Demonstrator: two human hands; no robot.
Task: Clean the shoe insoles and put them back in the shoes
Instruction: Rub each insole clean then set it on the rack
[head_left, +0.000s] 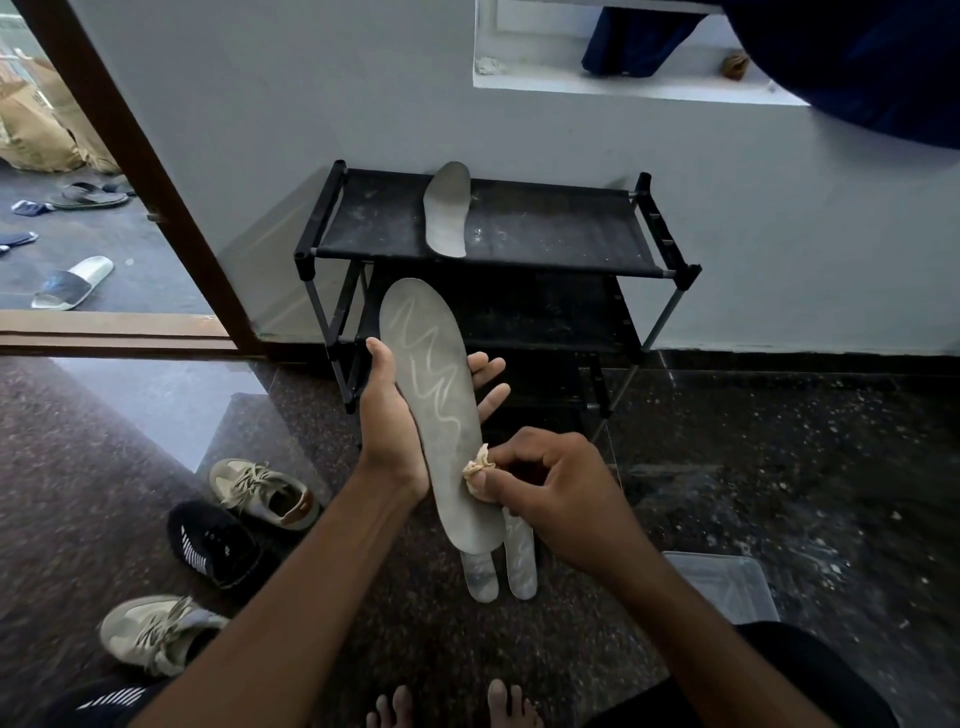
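Insole (431, 395) up in front of the shoe rack (571, 228), its grey face showing pale wavy streaks, and the left hand (389, 415) holds it from beneath, thumb clamped on one long edge, fingers spread under the other. Right hand (550, 488) pinches a small crumpled cloth (478, 465) tight and presses it on the heel end. To do this wipe well, I'd say long lengthwise strokes from heel to toe, firm pressure against the supporting palm so the thin sole doesn't flex away, and the wad turned to a fresh side as it picks up dirt. Those streaks up top look like the part to work on. A second insole (448, 210) lies on the rack's top shelf, a floor pair (480, 574) sits just below the hands, and the shoes (265, 493) wait on the floor at the left
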